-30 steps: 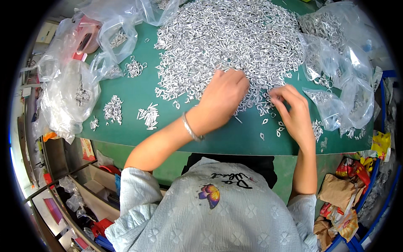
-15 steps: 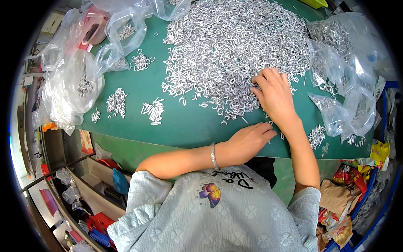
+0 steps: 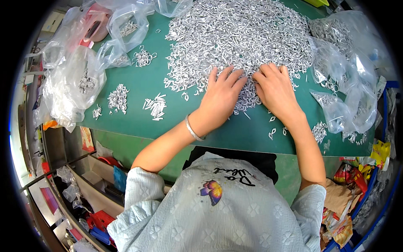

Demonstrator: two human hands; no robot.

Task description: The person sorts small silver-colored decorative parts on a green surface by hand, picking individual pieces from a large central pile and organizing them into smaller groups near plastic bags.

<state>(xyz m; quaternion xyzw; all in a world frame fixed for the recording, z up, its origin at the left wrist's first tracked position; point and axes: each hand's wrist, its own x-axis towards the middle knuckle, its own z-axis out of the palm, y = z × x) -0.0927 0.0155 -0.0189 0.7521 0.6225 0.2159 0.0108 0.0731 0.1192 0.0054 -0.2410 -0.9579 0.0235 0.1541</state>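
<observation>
A wide heap of small silvery metal pieces (image 3: 239, 38), many of them hook- or loop-shaped, covers the middle of the green table (image 3: 176, 130). My left hand (image 3: 220, 98), with a silvery bracelet on its wrist, rests on the heap's near edge, fingers spread. Just to its right, my right hand (image 3: 277, 90) lies on the same edge with its fingers apart and bent; the fingertips touch the pieces. Neither hand visibly holds anything, though pieces under the palms are hidden. A few loose loop-shaped pieces (image 3: 272, 133) lie below my right hand.
Left of the heap lie little piles of short rods (image 3: 156, 107), hook-like pieces (image 3: 119, 99) and rings (image 3: 143, 57). Clear plastic bags (image 3: 79, 88) and a pink basket (image 3: 97, 29) stand farther left. More bags of metal pieces (image 3: 331, 35) line the right side.
My left hand has moved up and left from the table's near edge onto the heap, its fingers spreading. My right hand stays on the heap, its fingers shifted slightly.
</observation>
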